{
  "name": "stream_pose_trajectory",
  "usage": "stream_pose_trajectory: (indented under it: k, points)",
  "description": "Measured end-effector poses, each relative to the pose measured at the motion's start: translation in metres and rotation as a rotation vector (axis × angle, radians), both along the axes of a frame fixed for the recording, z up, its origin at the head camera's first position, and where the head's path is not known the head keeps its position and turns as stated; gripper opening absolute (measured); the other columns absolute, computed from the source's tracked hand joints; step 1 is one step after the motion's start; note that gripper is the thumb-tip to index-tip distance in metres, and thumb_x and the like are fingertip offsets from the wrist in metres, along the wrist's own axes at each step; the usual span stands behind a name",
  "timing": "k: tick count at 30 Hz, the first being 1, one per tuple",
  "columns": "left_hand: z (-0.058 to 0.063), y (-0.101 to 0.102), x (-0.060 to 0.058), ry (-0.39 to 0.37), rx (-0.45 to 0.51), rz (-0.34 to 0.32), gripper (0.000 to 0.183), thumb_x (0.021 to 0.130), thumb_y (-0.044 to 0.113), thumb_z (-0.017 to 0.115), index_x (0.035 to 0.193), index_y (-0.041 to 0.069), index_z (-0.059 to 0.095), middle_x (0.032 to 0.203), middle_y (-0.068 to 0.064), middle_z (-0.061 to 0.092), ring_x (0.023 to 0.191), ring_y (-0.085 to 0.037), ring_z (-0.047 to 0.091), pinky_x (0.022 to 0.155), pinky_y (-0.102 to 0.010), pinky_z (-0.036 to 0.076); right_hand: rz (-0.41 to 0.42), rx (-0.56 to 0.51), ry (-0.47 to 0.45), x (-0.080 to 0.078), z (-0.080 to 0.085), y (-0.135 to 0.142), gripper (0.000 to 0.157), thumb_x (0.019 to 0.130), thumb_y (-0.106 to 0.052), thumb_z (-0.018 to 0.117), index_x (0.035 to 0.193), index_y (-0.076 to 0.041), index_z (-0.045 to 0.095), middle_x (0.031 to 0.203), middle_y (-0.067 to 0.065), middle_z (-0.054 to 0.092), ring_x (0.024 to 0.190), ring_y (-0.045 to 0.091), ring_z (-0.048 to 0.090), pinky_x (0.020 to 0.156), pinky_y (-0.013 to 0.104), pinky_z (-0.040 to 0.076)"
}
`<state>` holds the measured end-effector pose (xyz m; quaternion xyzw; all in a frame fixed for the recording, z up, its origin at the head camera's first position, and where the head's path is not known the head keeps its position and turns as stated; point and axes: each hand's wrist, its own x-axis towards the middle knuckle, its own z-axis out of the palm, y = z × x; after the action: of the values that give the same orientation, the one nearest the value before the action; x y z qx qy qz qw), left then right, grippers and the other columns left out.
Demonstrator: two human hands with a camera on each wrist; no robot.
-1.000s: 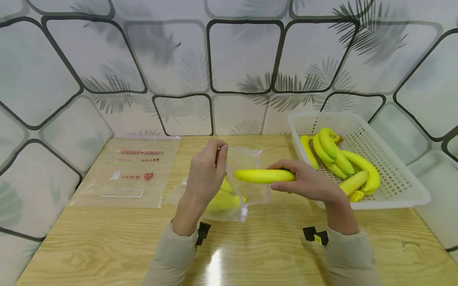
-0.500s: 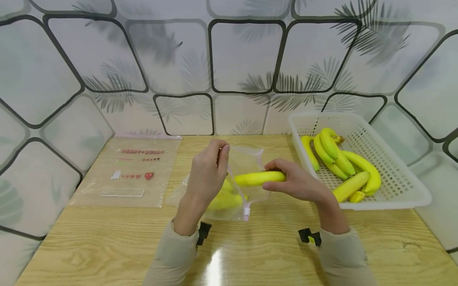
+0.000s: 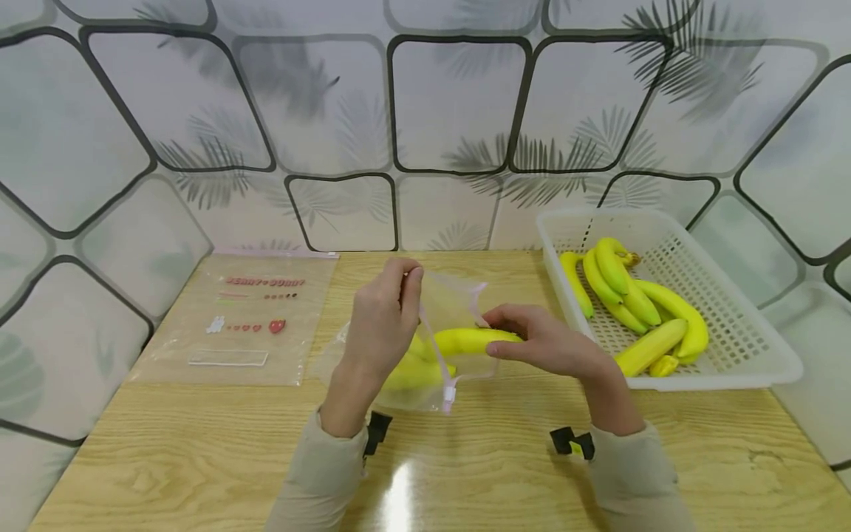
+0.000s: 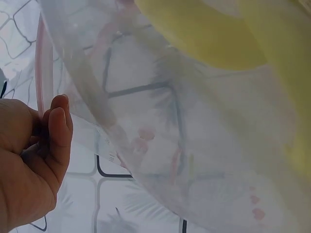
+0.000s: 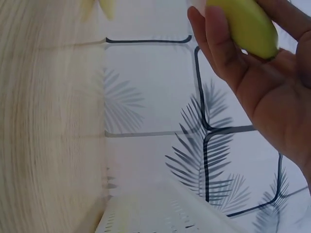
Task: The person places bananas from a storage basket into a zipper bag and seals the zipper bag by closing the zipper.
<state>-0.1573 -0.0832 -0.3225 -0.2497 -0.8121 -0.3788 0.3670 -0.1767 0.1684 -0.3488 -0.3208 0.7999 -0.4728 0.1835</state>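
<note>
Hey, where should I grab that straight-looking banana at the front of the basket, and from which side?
Probably around its middle, from above: that straight-looking banana lies slantwise with its top side uncovered. A curved banana crowds its right end, and the front wall of the basket sits close on the near side.

Head cam looked forward and down over the table (image 3: pixel 199 451) to its far edge, left wrist cam sat close on the left hand (image 3: pixel 384 314) and bag (image 4: pixel 218 126), right wrist cam, rolled sideways, close on the right hand (image 5: pixel 272 99) and banana (image 5: pixel 248 29), head sharing bag with left and basket (image 3: pixel 718 383) with right.
</note>
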Motion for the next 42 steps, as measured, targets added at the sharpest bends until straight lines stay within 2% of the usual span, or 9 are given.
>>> stream_pose_trajectory:
  k: [6, 10, 13, 19, 24, 29, 35, 39, 42]
  points:
    - [0.001, 0.000, 0.000, 0.018, 0.003, -0.009, 0.012, 0.102, 0.003, 0.053, 0.097, -0.007, 0.058, 0.061, -0.008, 0.053, 0.043, -0.012, 0.049, 0.041, -0.019, 0.036, 0.135, -0.071, -0.089, -0.001, 0.003, 0.017, 0.042, 0.099, -0.005, 0.059, 0.138, 0.007, 0.049, 0.127, 0.020, 0.059, 0.105, 0.016, 0.059, 0.089, 0.024, 0.050]
    - [0.001, 0.000, -0.001, 0.019, 0.002, -0.009, 0.013, 0.102, 0.004, 0.052, 0.097, -0.006, 0.058, 0.061, -0.008, 0.053, 0.043, -0.012, 0.049, 0.041, -0.019, 0.035, 0.137, -0.082, -0.139, -0.004, 0.002, 0.021, 0.044, 0.101, -0.006, 0.056, 0.141, 0.009, 0.045, 0.127, 0.021, 0.057, 0.105, 0.017, 0.058, 0.089, 0.024, 0.050]
    - [0.001, 0.001, -0.001, 0.014, -0.002, -0.014, 0.011, 0.101, 0.003, 0.053, 0.097, -0.006, 0.058, 0.062, -0.008, 0.053, 0.044, -0.012, 0.049, 0.041, -0.019, 0.036, 0.074, -0.063, -0.134, -0.005, 0.000, 0.019, 0.040, 0.100, -0.008, 0.058, 0.136, 0.007, 0.051, 0.121, 0.019, 0.061, 0.101, 0.019, 0.060, 0.086, 0.025, 0.052]
    - [0.001, 0.001, 0.001, 0.008, -0.005, -0.022, 0.010, 0.101, 0.002, 0.054, 0.097, -0.006, 0.058, 0.063, -0.008, 0.053, 0.044, -0.012, 0.050, 0.042, -0.019, 0.037, -0.123, -0.011, 0.034, -0.002, -0.002, 0.001, 0.022, 0.091, -0.012, 0.072, 0.111, -0.002, 0.066, 0.094, 0.008, 0.066, 0.080, 0.019, 0.062, 0.067, 0.027, 0.052]
    - [0.001, 0.001, 0.002, 0.007, -0.002, -0.014, 0.009, 0.100, 0.001, 0.055, 0.098, -0.007, 0.059, 0.063, -0.008, 0.053, 0.044, -0.012, 0.051, 0.042, -0.019, 0.037, -0.278, 0.020, 0.061, 0.001, -0.004, -0.013, 0.021, 0.088, -0.018, 0.077, 0.099, -0.004, 0.064, 0.081, 0.006, 0.064, 0.066, 0.019, 0.059, 0.056, 0.031, 0.054]
    - [0.003, 0.001, 0.003, 0.002, 0.005, -0.019, 0.009, 0.100, 0.002, 0.055, 0.098, -0.006, 0.059, 0.063, -0.007, 0.053, 0.044, -0.012, 0.051, 0.042, -0.019, 0.037, -0.402, -0.022, 0.098, 0.005, -0.002, -0.021, 0.019, 0.092, -0.017, 0.072, 0.087, -0.004, 0.060, 0.068, 0.007, 0.059, 0.052, 0.020, 0.053, 0.048, 0.031, 0.050]
    - [0.007, 0.001, 0.006, -0.014, 0.056, -0.062, 0.008, 0.100, 0.002, 0.055, 0.100, -0.005, 0.060, 0.061, -0.006, 0.054, 0.044, -0.011, 0.052, 0.042, -0.018, 0.037, -0.449, -0.153, 0.127, 0.012, 0.007, -0.026, 0.019, 0.097, -0.016, 0.065, 0.088, -0.001, 0.056, 0.067, 0.012, 0.061, 0.046, 0.019, 0.054, 0.043, 0.032, 0.050]
    - [0.010, 0.002, 0.010, -0.117, 0.070, -0.115, 0.010, 0.100, 0.003, 0.056, 0.106, -0.004, 0.060, 0.060, -0.004, 0.054, 0.046, -0.008, 0.053, 0.041, -0.019, 0.039, -0.442, -0.251, 0.063, 0.016, 0.012, -0.028, 0.020, 0.102, -0.015, 0.057, 0.094, 0.002, 0.052, 0.069, 0.020, 0.064, 0.043, 0.019, 0.057, 0.041, 0.032, 0.051]
    - [0.013, 0.000, 0.009, -0.210, 0.063, -0.136, 0.013, 0.101, 0.004, 0.054, 0.111, -0.002, 0.060, 0.060, -0.001, 0.055, 0.045, -0.006, 0.051, 0.039, -0.021, 0.039, -0.448, -0.277, 0.019, 0.013, 0.017, -0.032, 0.021, 0.104, -0.016, 0.053, 0.097, 0.003, 0.049, 0.068, 0.021, 0.064, 0.043, 0.018, 0.058, 0.041, 0.032, 0.050]
